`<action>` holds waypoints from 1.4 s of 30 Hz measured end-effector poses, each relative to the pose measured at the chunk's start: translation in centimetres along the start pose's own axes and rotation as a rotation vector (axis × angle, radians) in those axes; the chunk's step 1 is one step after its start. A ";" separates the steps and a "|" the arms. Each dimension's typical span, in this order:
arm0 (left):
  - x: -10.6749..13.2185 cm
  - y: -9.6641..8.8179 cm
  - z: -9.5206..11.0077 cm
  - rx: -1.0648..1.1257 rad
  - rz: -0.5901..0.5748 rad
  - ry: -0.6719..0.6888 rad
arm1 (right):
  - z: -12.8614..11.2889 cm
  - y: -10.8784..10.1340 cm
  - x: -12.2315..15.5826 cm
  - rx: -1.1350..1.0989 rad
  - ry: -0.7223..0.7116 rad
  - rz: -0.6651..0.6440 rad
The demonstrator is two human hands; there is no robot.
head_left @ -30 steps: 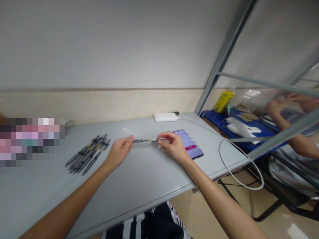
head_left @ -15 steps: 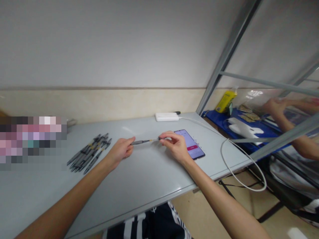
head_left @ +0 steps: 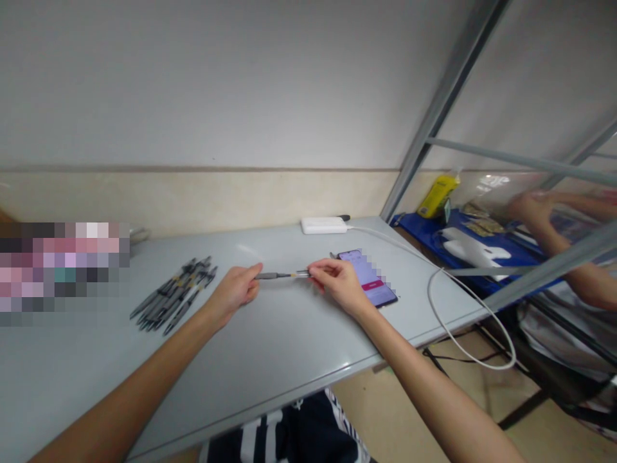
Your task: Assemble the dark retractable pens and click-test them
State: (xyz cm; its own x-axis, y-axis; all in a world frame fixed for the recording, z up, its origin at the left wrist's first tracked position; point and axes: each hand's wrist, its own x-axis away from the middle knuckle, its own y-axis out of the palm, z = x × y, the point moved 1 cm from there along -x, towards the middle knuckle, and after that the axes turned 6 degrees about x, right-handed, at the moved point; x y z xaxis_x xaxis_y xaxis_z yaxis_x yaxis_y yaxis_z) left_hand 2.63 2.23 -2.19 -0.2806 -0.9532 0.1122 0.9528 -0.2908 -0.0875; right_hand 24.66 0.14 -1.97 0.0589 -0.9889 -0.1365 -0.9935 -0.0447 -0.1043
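A slim grey pen (head_left: 276, 276) with a yellow band spans the gap between my hands, roughly level above the table. My left hand (head_left: 240, 287) is closed round its grey end. The fingertips of my right hand (head_left: 336, 280) pinch the other end, where a clear and dark narrow part (head_left: 303, 274) shows beside the yellow band. Whether that part is separate from the pen, I cannot tell. Left of my left hand lies a loose pile of similar grey and black pens (head_left: 176, 292). A phone (head_left: 371, 283) with a lit screen lies just beyond my right hand, partly covered by it.
Against the wall, a white power bank (head_left: 324, 225) sits on the grey table (head_left: 270, 347). Its white cable (head_left: 430, 308) loops off the right edge. Past a metal frame (head_left: 434, 128), another person's hand (head_left: 533, 212) is over a blue table (head_left: 409, 223) with a yellow packet (head_left: 438, 195).
At the pen's right end, a thin bare length between the yellow band and my right fingers now looks wider and clear. My right hand has turned slightly; my left hand keeps its grip.
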 end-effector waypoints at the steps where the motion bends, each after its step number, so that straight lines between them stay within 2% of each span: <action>1: 0.1 0.1 0.1 0.003 0.004 -0.004 | 0.0 -0.1 -0.1 -0.018 -0.033 0.017; 4: 0.2 0.2 0.3 0.046 -0.001 -0.009 | 0.0 -0.2 -0.2 -0.064 -0.113 0.080; 10: 0.1 -0.1 0.5 0.127 0.000 -0.010 | -0.3 -0.6 -0.3 -0.117 -0.084 0.159; 17: 0.1 -0.2 0.4 0.134 0.018 0.001 | -0.3 -1.5 -0.8 -0.271 -0.110 0.381; 20: 0.1 -0.2 0.4 0.144 0.019 0.005 | -0.3 -1.8 -0.8 -0.302 -0.127 0.431; 30: 0.1 0.0 0.7 0.142 0.024 -0.006 | 0.0 -1.5 -0.8 -0.250 -0.119 0.317; 42: 0.1 -0.1 0.6 0.156 0.026 -0.003 | -0.1 -1.5 -0.7 -0.277 -0.121 0.295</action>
State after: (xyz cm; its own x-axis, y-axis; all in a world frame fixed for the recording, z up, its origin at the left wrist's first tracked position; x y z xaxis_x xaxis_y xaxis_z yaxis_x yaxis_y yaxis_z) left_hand 2.60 2.20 -1.57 -0.2552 -0.9600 0.1150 0.9663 -0.2492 0.0640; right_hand 26.08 0.93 -1.64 -0.2374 -0.9419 -0.2377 -0.9571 0.1849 0.2231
